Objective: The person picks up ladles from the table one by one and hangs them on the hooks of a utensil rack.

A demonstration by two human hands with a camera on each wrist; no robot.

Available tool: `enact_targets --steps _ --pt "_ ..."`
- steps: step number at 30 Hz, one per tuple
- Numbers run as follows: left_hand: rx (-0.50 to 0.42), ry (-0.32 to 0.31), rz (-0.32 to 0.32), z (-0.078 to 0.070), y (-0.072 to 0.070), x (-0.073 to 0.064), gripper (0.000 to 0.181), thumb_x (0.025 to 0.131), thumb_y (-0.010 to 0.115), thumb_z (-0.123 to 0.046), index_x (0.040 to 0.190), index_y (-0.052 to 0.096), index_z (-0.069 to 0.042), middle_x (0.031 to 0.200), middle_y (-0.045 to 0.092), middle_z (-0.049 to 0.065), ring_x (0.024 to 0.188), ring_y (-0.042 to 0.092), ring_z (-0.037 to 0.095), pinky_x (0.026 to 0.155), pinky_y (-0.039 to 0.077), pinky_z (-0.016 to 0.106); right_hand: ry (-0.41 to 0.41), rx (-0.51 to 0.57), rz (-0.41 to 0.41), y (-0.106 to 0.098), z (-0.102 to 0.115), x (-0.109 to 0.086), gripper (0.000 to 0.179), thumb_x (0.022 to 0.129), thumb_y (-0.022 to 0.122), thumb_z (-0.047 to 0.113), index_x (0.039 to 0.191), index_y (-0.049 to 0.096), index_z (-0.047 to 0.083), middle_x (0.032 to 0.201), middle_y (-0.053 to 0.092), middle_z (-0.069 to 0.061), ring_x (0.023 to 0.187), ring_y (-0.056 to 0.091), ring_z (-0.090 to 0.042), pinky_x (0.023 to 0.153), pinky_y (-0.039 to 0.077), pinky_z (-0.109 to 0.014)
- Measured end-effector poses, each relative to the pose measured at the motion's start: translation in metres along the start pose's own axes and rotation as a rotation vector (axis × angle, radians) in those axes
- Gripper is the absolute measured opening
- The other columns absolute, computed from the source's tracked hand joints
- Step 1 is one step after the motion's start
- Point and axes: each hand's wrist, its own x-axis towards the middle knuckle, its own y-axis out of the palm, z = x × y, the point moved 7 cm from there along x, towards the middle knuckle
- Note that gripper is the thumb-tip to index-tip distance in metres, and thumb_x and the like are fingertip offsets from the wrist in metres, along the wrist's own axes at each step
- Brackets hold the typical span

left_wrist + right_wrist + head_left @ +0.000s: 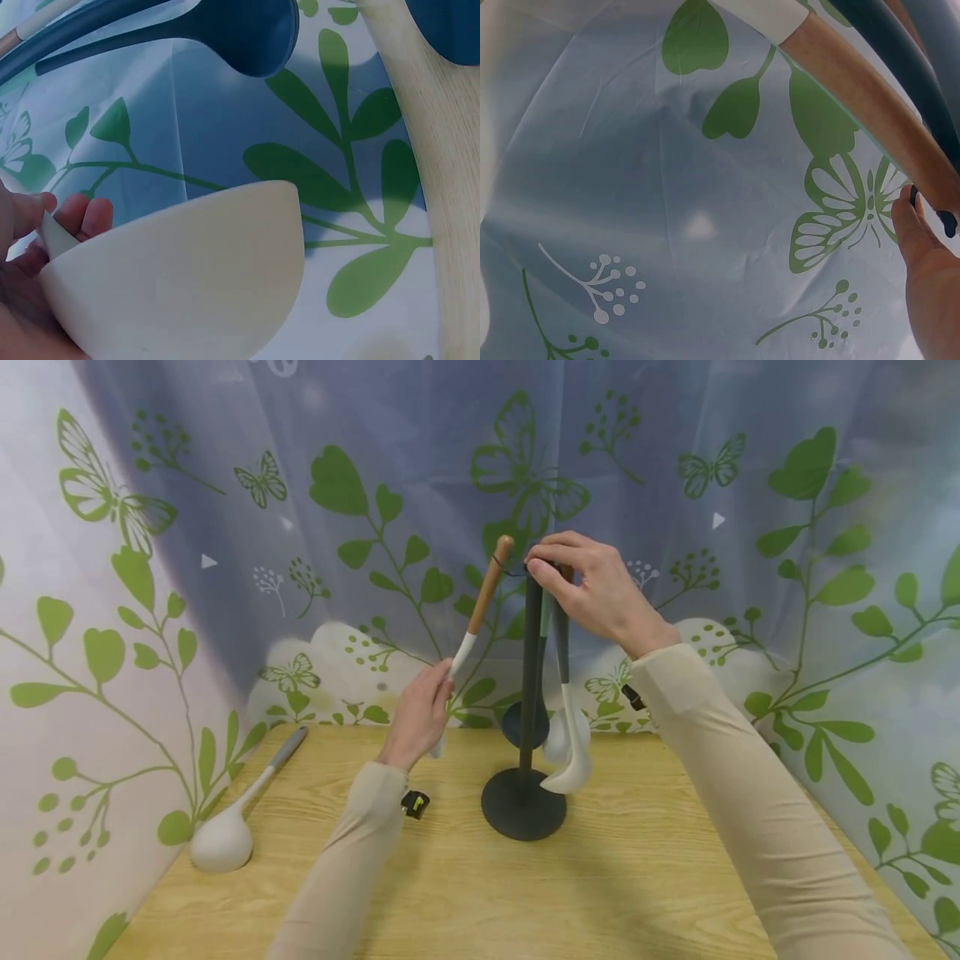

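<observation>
My left hand (422, 714) grips a white ladle (463, 653) with a wooden handle by its pale shaft, handle end up. In the left wrist view, its broad white head (180, 274) fills the foreground. A dark cord loop at the wooden end lies beside the hooks of a black utensil stand (527, 677). My right hand (588, 581) holds the top of that stand, thumb and fingers round it. The right wrist view shows the wooden handle (870, 105) reaching close to the right fingertips. A dark blue ladle (522, 724) hangs on the stand.
A white utensil with a grey handle (573, 752) and a pale round-headed one (557, 737) also hang there. The round base (523, 818) rests on the wooden table (637, 877). Another white ladle (221, 843) lies at the left; a patterned curtain (420, 435) stands behind.
</observation>
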Motion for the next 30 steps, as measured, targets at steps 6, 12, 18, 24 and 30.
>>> enact_targets --steps 6,12,18,24,30 --pt "-0.008 0.004 0.023 0.003 0.002 0.001 0.038 0.104 0.046 -0.010 0.140 0.050 -0.001 0.097 0.064 0.014 0.081 0.061 0.026 0.069 0.052 0.038 -0.002 0.011 0.001 0.002 0.000 0.000 0.040 0.102 0.051 0.038 0.127 0.066 0.011 0.133 0.058 -0.004 0.089 0.051 -0.017 0.077 0.042 -0.035" --pt "-0.043 0.014 0.056 0.004 0.003 0.003 0.034 0.105 0.045 -0.010 0.137 0.054 -0.004 0.095 0.065 0.013 0.079 0.059 0.024 0.069 0.051 0.038 -0.001 0.005 0.006 0.002 0.001 0.000 0.040 0.103 0.050 0.038 0.128 0.066 0.012 0.134 0.057 -0.005 0.090 0.051 -0.018 0.079 0.043 -0.037" --pt "-0.101 -0.017 0.115 0.005 0.006 0.006 0.031 0.105 0.045 -0.013 0.134 0.056 -0.008 0.097 0.066 0.013 0.083 0.060 0.028 0.072 0.049 0.040 0.003 0.013 0.001 0.000 -0.001 0.000 0.039 0.102 0.051 0.038 0.128 0.066 0.013 0.134 0.057 -0.005 0.090 0.051 -0.017 0.078 0.043 -0.036" --pt "-0.123 -0.047 0.174 0.006 0.010 0.006 0.034 0.106 0.043 -0.015 0.138 0.054 -0.011 0.101 0.067 0.015 0.093 0.063 0.032 0.082 0.051 0.045 0.002 0.021 0.003 0.000 0.000 0.000 0.039 0.102 0.051 0.038 0.129 0.065 0.012 0.135 0.057 -0.005 0.089 0.050 -0.016 0.077 0.042 -0.035" --pt "-0.133 -0.046 0.210 0.006 0.015 0.005 0.032 0.106 0.042 -0.016 0.135 0.055 -0.011 0.100 0.066 0.012 0.093 0.063 0.033 0.082 0.051 0.046 0.003 0.010 0.007 0.000 0.000 0.000 0.041 0.102 0.051 0.038 0.130 0.064 0.011 0.136 0.057 -0.006 0.090 0.051 -0.017 0.077 0.042 -0.036"
